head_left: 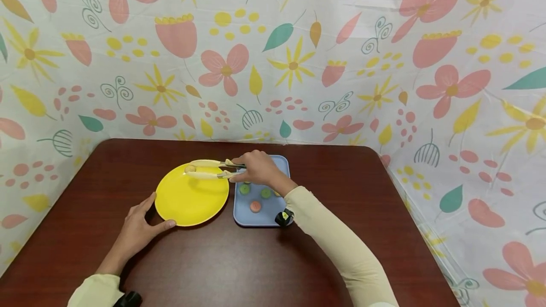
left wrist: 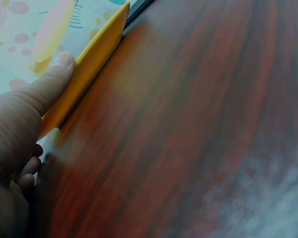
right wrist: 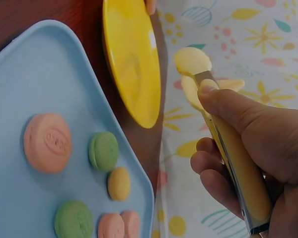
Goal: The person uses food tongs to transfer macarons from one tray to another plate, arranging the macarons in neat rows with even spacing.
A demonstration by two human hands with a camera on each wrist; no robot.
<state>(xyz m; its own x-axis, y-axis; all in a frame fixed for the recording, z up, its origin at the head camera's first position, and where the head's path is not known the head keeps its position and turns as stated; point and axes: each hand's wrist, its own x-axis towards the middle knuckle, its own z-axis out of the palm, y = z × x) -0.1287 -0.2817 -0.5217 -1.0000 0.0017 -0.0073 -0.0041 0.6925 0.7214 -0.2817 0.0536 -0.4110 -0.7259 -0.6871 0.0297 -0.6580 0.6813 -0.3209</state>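
Note:
My right hand grips a pair of tongs with cream tips that reach over the yellow plate. Between the tips, above the plate's far part, sits a small yellowish round cookie. In the right wrist view my thumb presses the tongs' handle. My left hand holds the plate by its near left rim, thumb at the front edge; in the left wrist view the thumb lies along the rim. Right of the plate, a blue tray carries macaron-like cookies, pink and green.
A yellow cookie and more pink ones lie on the tray, partly under my right arm in the head view. The brown wooden table ends at a flower-printed sheet hanging behind it and at the sides.

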